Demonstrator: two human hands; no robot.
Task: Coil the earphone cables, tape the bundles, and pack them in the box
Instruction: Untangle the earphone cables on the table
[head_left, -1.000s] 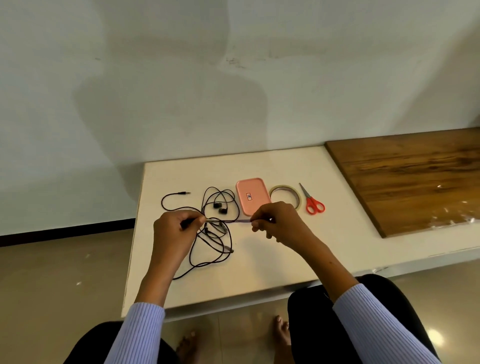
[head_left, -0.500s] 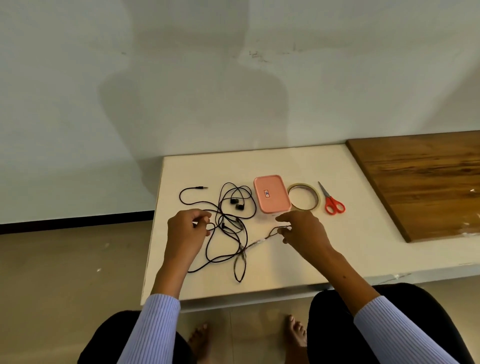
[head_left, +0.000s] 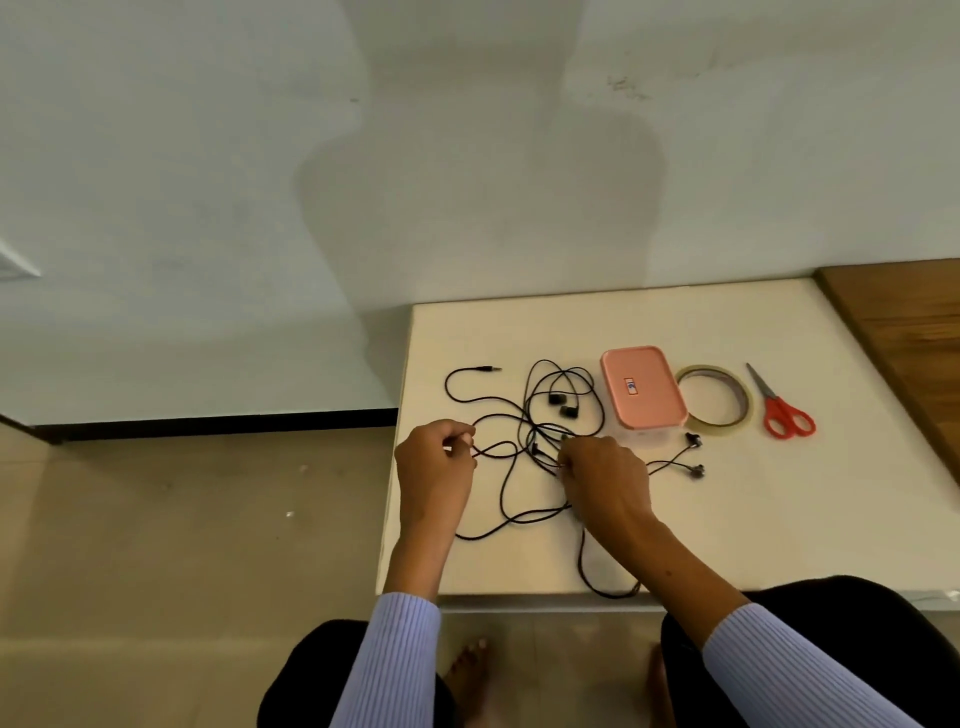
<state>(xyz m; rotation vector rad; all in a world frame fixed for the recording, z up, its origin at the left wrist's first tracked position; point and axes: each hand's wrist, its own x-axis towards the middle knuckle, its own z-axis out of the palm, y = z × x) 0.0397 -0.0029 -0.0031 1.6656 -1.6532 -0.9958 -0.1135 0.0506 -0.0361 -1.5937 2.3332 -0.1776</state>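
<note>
I'm at the very first step here: sorting out the earphone cables (head_left: 524, 447) before any coiling can start. They lie in a loose black tangle on the white surface (head_left: 779, 519), with one plug end (head_left: 488, 369) stretched out to the far left, one pair of earbuds (head_left: 562, 405) in the middle of the loops and another pair (head_left: 695, 454) lying off to the right, just in front of the pink box (head_left: 643, 387). My left hand (head_left: 435, 470) has its fingers curled round a strand at the left side of the tangle, pinching it. My right hand (head_left: 605, 478) is down on the centre of the knot with fingertips bent into it; I judge it is gripping a strand, though the contact is hidden under the knuckles. The hands are apart, with cable running between them.

The box has its lid on, and the tape roll (head_left: 714, 397) and red scissors (head_left: 782, 410) sit untouched to its right, so nothing is bundled yet.

Next I reckon I need to free one set from the other: pull gently, following a single strand, or the loops will cinch tighter
</note>
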